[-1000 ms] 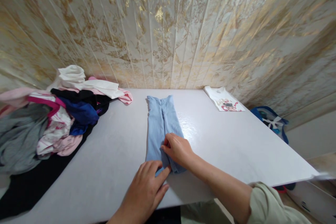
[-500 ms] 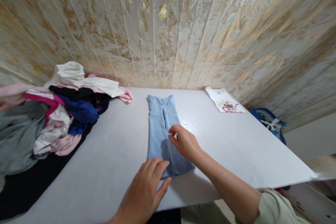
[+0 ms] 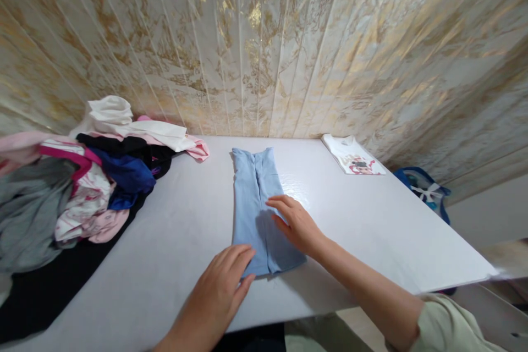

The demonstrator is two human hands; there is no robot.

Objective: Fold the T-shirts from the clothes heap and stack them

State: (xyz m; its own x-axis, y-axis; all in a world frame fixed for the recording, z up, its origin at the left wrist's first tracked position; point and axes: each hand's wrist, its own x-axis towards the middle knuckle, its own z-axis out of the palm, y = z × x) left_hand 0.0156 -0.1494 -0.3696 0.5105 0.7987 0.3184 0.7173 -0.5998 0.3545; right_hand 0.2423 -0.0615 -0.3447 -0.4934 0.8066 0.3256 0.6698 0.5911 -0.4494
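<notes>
A light blue garment [image 3: 256, 198], folded into a long narrow strip, lies lengthwise in the middle of the white table [image 3: 363, 220]. My right hand [image 3: 295, 223] rests flat on its right side near the front end, fingers stretched out. My left hand [image 3: 220, 289] lies open on the table at the garment's near left corner, fingertips touching the cloth. Neither hand grips anything.
A heap of mixed clothes [image 3: 78, 176], white, pink, black, blue and grey, covers the table's left side. A folded white printed shirt [image 3: 352, 157] lies at the far right corner. A blue bag [image 3: 424, 187] sits beyond the right edge. A marbled wall rises behind.
My right hand let go of the garment's near end, slid up and to the right, and flattened. The garment's near end now lies spread wider. My left hand drew back slightly.
</notes>
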